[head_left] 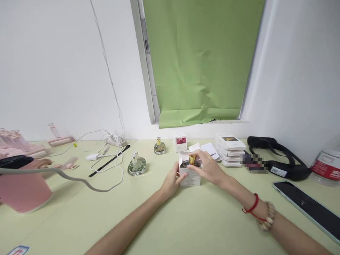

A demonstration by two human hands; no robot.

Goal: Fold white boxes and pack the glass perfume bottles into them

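A white box (pixel 190 180) stands upright on the table with its top open. My left hand (pixel 172 180) grips its left side, thumb on the front face. In the box's mouth sits a perfume bottle (pixel 186 163) with a gold cap (pixel 192 160), only its upper part showing. Fingers of my right hand (pixel 209 168) are closed round that cap from the right. To the left stand a larger glass perfume bottle (pixel 136 165) and a smaller gold-capped bottle (pixel 159 146). Just behind my hands is a closed white box with a pink flower picture (pixel 180 142).
White flat boxes (pixel 230 150) are stacked at right, beside loose papers (pixel 208 148). Farther right lie a black headset (pixel 287 161), a phone (pixel 305 203) and a large bottle (pixel 326 164). Cables (pixel 117 161), a black strap (pixel 108 161) and a pink bin (pixel 25 187) occupy the left.
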